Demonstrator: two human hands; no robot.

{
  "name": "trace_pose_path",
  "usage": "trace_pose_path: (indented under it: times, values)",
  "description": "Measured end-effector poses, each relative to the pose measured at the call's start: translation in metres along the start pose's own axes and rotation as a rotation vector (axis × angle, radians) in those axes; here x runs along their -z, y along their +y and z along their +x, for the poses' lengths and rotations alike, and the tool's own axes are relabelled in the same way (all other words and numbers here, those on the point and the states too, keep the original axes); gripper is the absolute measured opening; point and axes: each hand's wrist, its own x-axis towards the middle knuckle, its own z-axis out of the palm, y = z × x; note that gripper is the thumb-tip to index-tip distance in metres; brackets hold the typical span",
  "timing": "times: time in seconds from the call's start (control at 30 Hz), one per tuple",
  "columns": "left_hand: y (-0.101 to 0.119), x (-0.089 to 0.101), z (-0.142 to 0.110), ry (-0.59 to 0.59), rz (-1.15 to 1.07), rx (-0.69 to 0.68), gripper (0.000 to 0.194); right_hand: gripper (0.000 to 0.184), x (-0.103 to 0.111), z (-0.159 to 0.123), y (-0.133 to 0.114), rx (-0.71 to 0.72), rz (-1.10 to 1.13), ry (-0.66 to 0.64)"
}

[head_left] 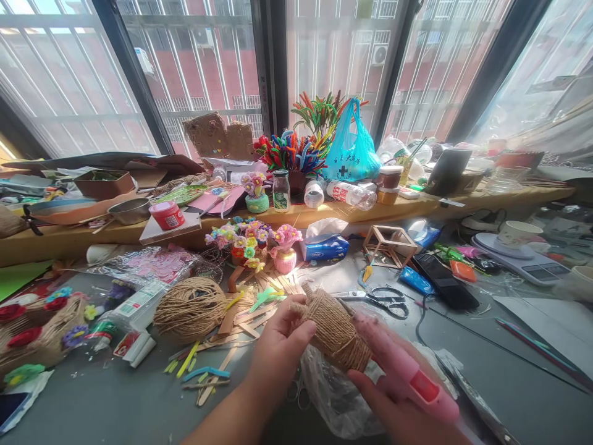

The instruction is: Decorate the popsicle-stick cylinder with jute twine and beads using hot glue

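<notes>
A cylinder wrapped in brown jute twine [336,330] is tilted in front of me at the middle of the desk. My left hand [285,337] is closed on its upper left end, thumb across the twine. In my right hand [377,398] is a pink hot glue gun [412,377], its nozzle end beside the cylinder's right side; the right thumb lies near the cylinder's lower end. What is under the twine is hidden. Below the cylinder lies a crumpled clear plastic bag [333,398]. A ball of twine [191,309] rests to the left.
Black-handled scissors [389,301] lie behind the glue gun. Wooden craft sticks [245,327] are scattered left of my hands. Flower pots [285,256], a blue tissue pack [327,248], a phone [447,281] and a kitchen scale [521,259] stand farther back, below a crowded ledge [194,232].
</notes>
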Motion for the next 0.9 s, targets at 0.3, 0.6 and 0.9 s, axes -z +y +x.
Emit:
trace_pose_path:
  times: [0.3,0.6,0.9]
  values:
    - [-0.005,0.001,-0.003,0.048,0.007,0.017,0.046,0.049,0.002,-0.003,0.006,0.131,-0.121,-0.027]
    - [-0.003,-0.002,-0.006,0.123,-0.015,0.024,0.041,0.049,0.003,-0.003,0.005,0.152,-0.140,-0.057]
    - [-0.006,-0.001,-0.004,0.145,-0.024,0.002,0.048,0.048,0.001,0.000,-0.005,0.042,-0.045,0.002]
